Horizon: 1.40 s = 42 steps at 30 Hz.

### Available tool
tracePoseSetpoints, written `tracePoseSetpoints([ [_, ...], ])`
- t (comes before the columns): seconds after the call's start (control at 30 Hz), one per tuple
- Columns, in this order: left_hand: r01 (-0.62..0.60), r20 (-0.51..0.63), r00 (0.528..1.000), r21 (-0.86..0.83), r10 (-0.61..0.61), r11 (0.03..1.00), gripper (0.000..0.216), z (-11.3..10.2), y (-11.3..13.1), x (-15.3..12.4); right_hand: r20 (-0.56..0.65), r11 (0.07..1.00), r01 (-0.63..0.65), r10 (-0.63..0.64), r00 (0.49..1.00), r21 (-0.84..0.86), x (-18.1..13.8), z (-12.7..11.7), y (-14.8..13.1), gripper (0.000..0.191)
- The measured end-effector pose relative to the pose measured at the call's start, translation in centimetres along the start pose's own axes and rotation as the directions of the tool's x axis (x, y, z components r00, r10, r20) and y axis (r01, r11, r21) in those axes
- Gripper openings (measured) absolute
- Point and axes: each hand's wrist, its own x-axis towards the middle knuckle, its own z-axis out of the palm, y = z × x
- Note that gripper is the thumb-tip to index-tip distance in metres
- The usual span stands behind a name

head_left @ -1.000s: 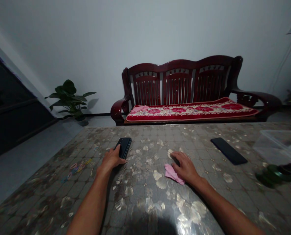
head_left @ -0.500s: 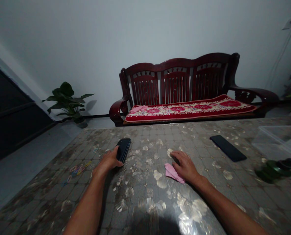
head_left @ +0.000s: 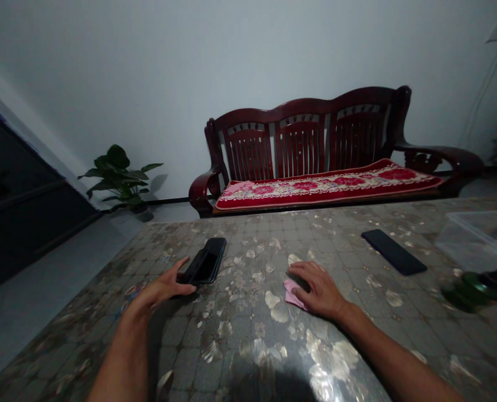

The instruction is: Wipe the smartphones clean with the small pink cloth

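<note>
On the table, a black phone [head_left: 213,262] lies with its glossy face up. A dark, flat phone-like slab [head_left: 195,267] leans over its left side; whether this is a second phone or a cover I cannot tell. My left hand [head_left: 167,286] has thumb and forefinger spread around the slab's near-left end, with the other fingers hidden. My right hand [head_left: 320,290] rests on the table with its fingers stretched forward. Its thumb lies over a crumpled pink cloth [head_left: 292,295], which is partly covered by the hand.
Another dark phone [head_left: 394,252] lies at the right, near a clear plastic box [head_left: 461,237] and a green bottle [head_left: 474,291] on its side. Small coloured bands [head_left: 131,293] are beyond my left forearm. A wooden bench [head_left: 298,134] stands behind the table [head_left: 240,340].
My left hand has moved left and drawn the dark slab leftward, uncovering more of the phone's glossy face. My right hand now covers more of the pink cloth.
</note>
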Motion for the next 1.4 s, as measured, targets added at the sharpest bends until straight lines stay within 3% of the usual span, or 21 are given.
tracePoseSetpoints([
  [0.17, -0.041, 0.061, 0.997, -0.16, 0.051, 0.986, 0.124, -0.2, -0.3, -2.3, 0.105, 0.998, 0.054, -0.049, 0.993, -0.038, -0.3, -0.6, -0.8, 0.058],
  [0.3, -0.076, 0.161, 0.975, -0.406, 0.154, 0.911, 0.122, 0.6, -0.9, -2.9, 0.158, 0.994, 0.104, -0.099, 0.982, -0.026, -0.7, -0.9, -1.2, 0.072],
  [0.47, 0.013, 0.201, 0.962, -0.71, 0.185, 0.704, 0.121, 2.5, -1.4, -3.6, 0.17, 0.992, 0.125, -0.129, 0.977, 0.029, -0.7, -1.0, -1.5, 0.05],
  [0.6, 0.069, 0.281, 0.886, -0.866, 0.369, 0.496, 0.103, 5.5, -1.3, -3.4, 0.127, 0.985, 0.141, -0.153, 0.98, 0.102, -0.6, -0.6, -1.4, 0.03],
  [0.7, 0.18, 0.334, 0.823, -0.92, 0.459, 0.348, 0.084, 8.3, -0.9, -2.6, 0.075, 0.98, 0.12, -0.133, 0.988, 0.156, -0.6, 0.0, -1.2, 0.026],
  [0.77, 0.3, 0.413, 0.772, -0.907, 0.483, 0.296, 0.074, 10.2, -0.2, -2.1, 0.042, 0.975, 0.062, -0.073, 0.996, 0.213, -0.5, 0.3, -1.0, 0.026],
  [0.83, 0.411, 0.497, 0.712, -0.868, 0.496, 0.28, 0.071, 12.1, 0.8, -1.5, -0.012, 0.945, -0.059, 0.067, 0.998, 0.321, -0.2, 0.6, -0.7, 0.026],
  [0.9, 0.488, 0.558, 0.661, -0.828, 0.502, 0.277, 0.071, 13.9, 1.9, -1.0, -0.057, 0.83, -0.22, 0.289, 0.956, 0.513, 0.2, 0.6, -0.1, 0.026],
  [0.97, 0.533, 0.587, 0.637, -0.804, 0.5, 0.264, 0.072, 15.5, 2.9, -0.5, -0.047, 0.615, -0.327, 0.511, 0.858, 0.718, 0.6, 0.4, 0.6, 0.031],
  [1.03, 0.549, 0.586, 0.638, -0.801, 0.499, 0.238, 0.069, 16.9, 3.7, 0.1, -0.007, 0.39, -0.327, 0.652, 0.758, 0.861, 1.0, 0.0, 1.4, 0.038],
  [1.1, 0.546, 0.572, 0.653, -0.81, 0.497, 0.214, 0.066, 18.0, 4.3, 0.7, 0.032, 0.218, -0.264, 0.713, 0.701, 0.939, 1.2, -0.4, 2.1, 0.042],
  [1.2, 0.534, 0.554, 0.676, -0.823, 0.486, 0.195, 0.063, 19.0, 4.9, 1.6, 0.076, 0.072, -0.18, 0.713, 0.697, 0.981, 1.3, -0.9, 2.9, 0.043],
  [1.4, 0.54, 0.574, 0.674, -0.812, 0.465, 0.219, 0.061, 20.2, 5.6, 2.9, 0.124, -0.04, -0.131, 0.675, 0.728, 0.991, 1.2, -1.4, 3.9, 0.04],
])
